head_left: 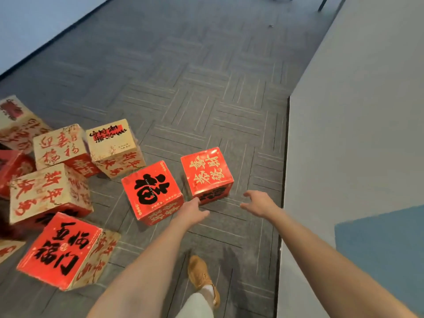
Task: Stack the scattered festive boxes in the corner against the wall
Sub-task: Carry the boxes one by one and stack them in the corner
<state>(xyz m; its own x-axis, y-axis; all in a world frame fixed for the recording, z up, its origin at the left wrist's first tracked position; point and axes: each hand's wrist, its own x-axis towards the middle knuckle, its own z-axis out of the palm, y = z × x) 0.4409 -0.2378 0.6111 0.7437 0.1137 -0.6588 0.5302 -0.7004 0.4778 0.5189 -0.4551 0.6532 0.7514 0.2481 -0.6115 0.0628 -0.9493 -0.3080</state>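
— How many do we count?
— Nine square cardboard festive boxes [50, 191] scattered over grey carpet [206, 88] (some cut off).
— Our hands?
— Left hand [191, 213] and right hand [259, 203], fingers spread, empty, flank the red gold-lettered box [206, 172] near the white wall [355, 111].

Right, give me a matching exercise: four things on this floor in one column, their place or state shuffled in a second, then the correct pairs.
Column one:
1. gold-lettered red box
2. black-character red box
3. left hand
4. tan shoe

Column two:
A. open, beside a box's lower corner
B. nearest the grey wall
C. on the carpet between the forearms
D. just left of the rightmost box

Pairs: 1-B, 2-D, 3-A, 4-C
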